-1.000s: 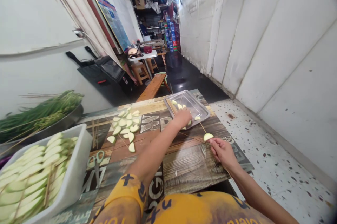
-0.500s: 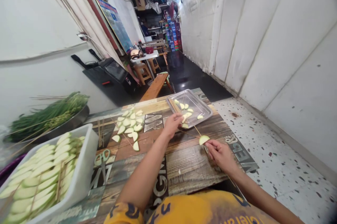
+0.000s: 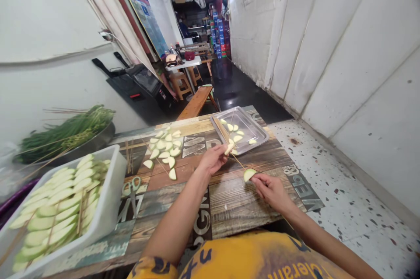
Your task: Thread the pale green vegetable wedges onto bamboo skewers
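My left hand [image 3: 214, 159] is closed in a pinch on a pale vegetable slice [image 3: 229, 149] at the near edge of a metal tray [image 3: 259, 137]. My right hand [image 3: 269, 188] grips a thin wooden skewer [image 3: 239, 164] close behind a half-moon slice [image 3: 249, 175] with green skin, which is threaded on it. The skewer's far end points at the slice in my left hand; whether it touches is too small to tell. A bundle of skewers and several loose slices [image 3: 239, 133] lie in the tray. More cut slices [image 3: 164, 144] are spread on the table left of my left hand.
A white tub [image 3: 116, 174] at the left holds rows of skewered slices. Beside it lie scissors [image 3: 133, 191] and a few skewers [image 3: 129, 156]. Behind stands a metal bowl [image 3: 101, 139] of green vegetables. A wooden bench [image 3: 196, 103] stands beyond the table [image 3: 243, 202].
My left hand has drawn back from the tray with a slice. My right hand has shifted slightly left, bringing the skewer's tip nearer to my left hand. The camera view has turned slightly.
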{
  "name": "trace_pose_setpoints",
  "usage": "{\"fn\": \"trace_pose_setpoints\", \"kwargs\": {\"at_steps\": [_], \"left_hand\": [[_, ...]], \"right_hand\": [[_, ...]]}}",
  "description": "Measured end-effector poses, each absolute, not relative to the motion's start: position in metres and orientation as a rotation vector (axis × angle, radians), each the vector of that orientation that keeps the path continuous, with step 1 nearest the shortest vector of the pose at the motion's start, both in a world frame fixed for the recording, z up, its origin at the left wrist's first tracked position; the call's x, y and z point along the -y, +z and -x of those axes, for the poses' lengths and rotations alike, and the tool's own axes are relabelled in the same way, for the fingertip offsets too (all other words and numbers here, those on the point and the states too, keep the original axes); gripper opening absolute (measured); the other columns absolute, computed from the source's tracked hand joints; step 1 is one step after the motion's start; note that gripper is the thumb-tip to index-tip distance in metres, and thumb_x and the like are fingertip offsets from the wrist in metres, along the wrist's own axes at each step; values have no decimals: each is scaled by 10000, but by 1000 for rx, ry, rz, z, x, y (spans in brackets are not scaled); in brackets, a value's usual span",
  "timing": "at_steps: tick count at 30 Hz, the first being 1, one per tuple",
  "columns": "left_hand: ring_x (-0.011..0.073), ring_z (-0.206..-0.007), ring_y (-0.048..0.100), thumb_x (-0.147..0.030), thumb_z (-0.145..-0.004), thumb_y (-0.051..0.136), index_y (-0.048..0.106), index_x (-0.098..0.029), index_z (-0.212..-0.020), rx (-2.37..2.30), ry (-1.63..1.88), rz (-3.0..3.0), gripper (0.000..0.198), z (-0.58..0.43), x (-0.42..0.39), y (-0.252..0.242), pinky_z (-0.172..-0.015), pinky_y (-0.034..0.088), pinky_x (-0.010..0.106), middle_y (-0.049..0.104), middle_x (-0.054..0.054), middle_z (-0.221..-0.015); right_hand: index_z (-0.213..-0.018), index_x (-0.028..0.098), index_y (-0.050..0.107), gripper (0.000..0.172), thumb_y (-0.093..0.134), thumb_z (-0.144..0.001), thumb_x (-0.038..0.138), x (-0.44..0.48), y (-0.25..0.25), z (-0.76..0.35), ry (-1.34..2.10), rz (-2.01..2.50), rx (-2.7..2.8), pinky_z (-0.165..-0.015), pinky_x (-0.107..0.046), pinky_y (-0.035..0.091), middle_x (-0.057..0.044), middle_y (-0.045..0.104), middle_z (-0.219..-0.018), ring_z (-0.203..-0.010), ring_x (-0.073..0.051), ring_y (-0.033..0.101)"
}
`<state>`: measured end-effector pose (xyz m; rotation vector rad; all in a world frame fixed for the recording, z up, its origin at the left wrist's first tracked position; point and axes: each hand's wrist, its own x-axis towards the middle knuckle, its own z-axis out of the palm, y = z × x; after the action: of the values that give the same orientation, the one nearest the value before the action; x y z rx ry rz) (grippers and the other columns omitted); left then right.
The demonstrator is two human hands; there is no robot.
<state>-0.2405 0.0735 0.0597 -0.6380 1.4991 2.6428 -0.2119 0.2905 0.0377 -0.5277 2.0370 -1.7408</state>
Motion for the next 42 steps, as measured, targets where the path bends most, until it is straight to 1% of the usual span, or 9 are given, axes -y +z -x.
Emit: {"fn": "trace_pose_setpoints", "kwargs": {"at_steps": [3,9,19,24,26,29,33,38,42], "left_hand": [[41,-528,491,-142,-707,645,642,-94,-810,-1485,2645,645,114,241,-74,59,-417,374,118,562,23,-681],[39,-518,485,-144,-696,655,643,-95,-805,-1495,2658,635,120,241,-74,59,-413,376,117,553,18,-666],[38,-495,468,-146,-672,681,646,-104,-791,-1549,2638,697,132,242,-77,58,-403,359,128,566,15,-638],[36,-482,466,-134,-665,688,646,-98,-810,-1547,2633,704,155,241,-81,60,-404,362,130,557,10,-621],[33,-484,471,-114,-680,670,638,-97,-804,-1497,2649,699,129,242,-82,61,-408,368,122,559,10,-624],[37,-504,489,-111,-713,637,606,-99,-733,-1350,2664,713,39,242,-84,61,-424,392,115,563,15,-622],[48,-512,504,-134,-763,588,581,-96,-729,-1235,2657,742,52,243,-86,59,-431,417,126,571,30,-631],[31,-487,482,-96,-774,559,584,-84,-708,-1311,2741,799,72,245,-86,63,-395,375,94,565,35,-625],[27,-482,470,-77,-779,542,583,-68,-707,-1304,2733,790,83,246,-85,68,-389,368,90,569,50,-633]], "right_hand": [[-772,132,587,326,481,-804,438,-291,36,212,-1738,519,-2042,-402,-194,255,70,369,-438,-400,-67,320],[-717,142,569,316,467,-822,423,-292,32,213,-1729,554,-2061,-414,-194,259,69,366,-437,-407,-67,326],[-762,131,583,322,461,-831,422,-292,27,215,-1739,542,-2054,-406,-191,245,73,359,-437,-402,-63,312],[-746,133,576,337,467,-821,442,-292,29,214,-1741,520,-2056,-403,-191,239,71,358,-439,-403,-62,310],[-746,136,571,341,465,-819,451,-291,30,214,-1743,503,-2048,-400,-192,234,72,353,-438,-399,-63,304],[-714,147,556,345,466,-815,464,-289,33,213,-1745,493,-2058,-402,-195,235,69,356,-435,-397,-66,308],[-689,157,541,343,465,-811,468,-288,34,212,-1752,502,-2055,-406,-197,242,70,358,-426,-392,-69,311],[-704,155,550,328,470,-808,456,-290,37,211,-1743,511,-2054,-412,-198,252,70,368,-430,-395,-71,320],[-716,153,553,328,470,-809,457,-290,39,210,-1744,503,-2050,-415,-196,253,71,368,-429,-398,-70,319]]}}
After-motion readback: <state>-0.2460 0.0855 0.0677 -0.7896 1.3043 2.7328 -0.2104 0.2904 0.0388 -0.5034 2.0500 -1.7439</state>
